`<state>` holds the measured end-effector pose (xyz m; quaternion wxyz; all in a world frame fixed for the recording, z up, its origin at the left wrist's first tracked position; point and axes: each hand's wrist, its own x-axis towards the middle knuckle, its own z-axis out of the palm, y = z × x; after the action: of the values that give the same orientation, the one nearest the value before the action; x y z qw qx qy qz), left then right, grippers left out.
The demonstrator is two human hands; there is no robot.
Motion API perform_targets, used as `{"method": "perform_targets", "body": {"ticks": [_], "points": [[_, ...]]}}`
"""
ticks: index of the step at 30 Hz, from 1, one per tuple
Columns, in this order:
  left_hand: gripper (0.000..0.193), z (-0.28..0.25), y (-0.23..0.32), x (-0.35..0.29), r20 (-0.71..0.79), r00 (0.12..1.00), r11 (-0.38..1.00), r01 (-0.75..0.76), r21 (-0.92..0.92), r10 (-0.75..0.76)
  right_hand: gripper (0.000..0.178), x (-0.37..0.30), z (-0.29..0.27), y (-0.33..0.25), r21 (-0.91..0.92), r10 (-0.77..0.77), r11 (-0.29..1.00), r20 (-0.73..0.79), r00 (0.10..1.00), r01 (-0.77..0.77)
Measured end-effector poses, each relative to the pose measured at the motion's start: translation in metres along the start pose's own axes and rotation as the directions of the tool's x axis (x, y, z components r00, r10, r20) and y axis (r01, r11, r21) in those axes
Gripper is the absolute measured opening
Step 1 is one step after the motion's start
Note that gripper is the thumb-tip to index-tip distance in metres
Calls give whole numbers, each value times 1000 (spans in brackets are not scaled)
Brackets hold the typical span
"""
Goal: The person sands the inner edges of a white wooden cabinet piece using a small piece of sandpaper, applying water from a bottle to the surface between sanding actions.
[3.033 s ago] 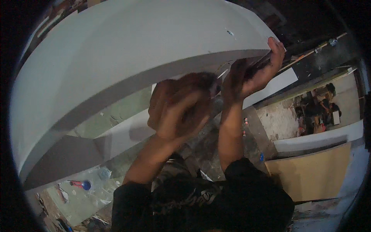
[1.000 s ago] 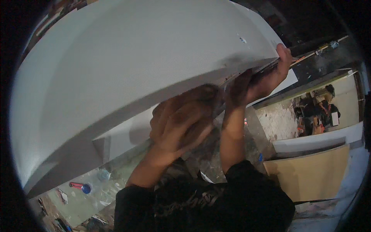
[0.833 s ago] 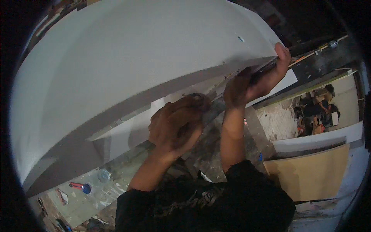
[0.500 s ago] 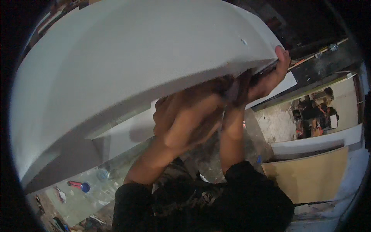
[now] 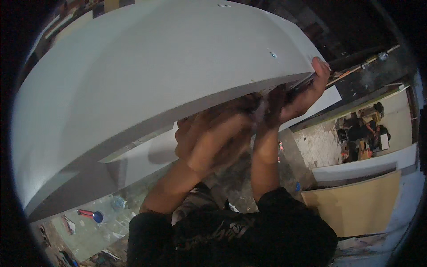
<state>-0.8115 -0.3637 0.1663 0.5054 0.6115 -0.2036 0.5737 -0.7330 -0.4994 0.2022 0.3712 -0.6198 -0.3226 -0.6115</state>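
A large white panel (image 5: 147, 66) with a long curved edge fills the upper left and middle, with a metal fitting (image 5: 273, 54) set in its face near the right end. Below its edge, my left hand (image 5: 213, 140) is closed, its fingers curled and partly blurred. Whatever it holds is lost in shadow under the panel. My right hand (image 5: 307, 93) grips the panel's right corner, fingertips showing over the edge. Its palm side and the spot between both hands are dark and hard to make out. A second white board (image 5: 142, 158) shows underneath, behind my left hand.
On the floor at lower left lie a red-handled tool (image 5: 85, 213), a round blue item (image 5: 98, 217) and a clear round container (image 5: 118, 203). A tan board (image 5: 356, 204) and a white strip (image 5: 356, 171) stand at right. Dark tools (image 5: 362, 131) lie beyond them.
The panel has shifted slightly down and left in view, and a second fitting now shows at its top. My right hand moves slightly left with its corner; my left hand stays underneath.
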Motion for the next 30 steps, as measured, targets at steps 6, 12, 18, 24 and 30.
{"method": "perform_targets", "body": {"ticks": [6, 12, 18, 24, 30], "points": [[26, -17, 0, -40, 121, 985, 991, 113, 65, -121, 65, 0, 1, -3, 26, -10, 1000, -64, 998, 12], [25, -8, 1, -10, 41, 999, 998, 9, 62, -12, 65, 1, 1, -3, 6, -23, 1000, -16, 1000, 23], [22, -4, 5, -4, 17, 999, 997, 41, 72, -42, 63, 0, -5, -4, -52, -51, 997, 59, 997, 54], [33, -19, -10, -59, 106, 994, 992, 26, 121, -39, 63, 3, -5, -7, -67, -56, 996, 55, 997, 60], [28, 4, -4, 2, -89, 992, 996, -90, 15, 91, 66, 1, 2, -7, -20, -8, 1000, 2, 1000, 8]]}}
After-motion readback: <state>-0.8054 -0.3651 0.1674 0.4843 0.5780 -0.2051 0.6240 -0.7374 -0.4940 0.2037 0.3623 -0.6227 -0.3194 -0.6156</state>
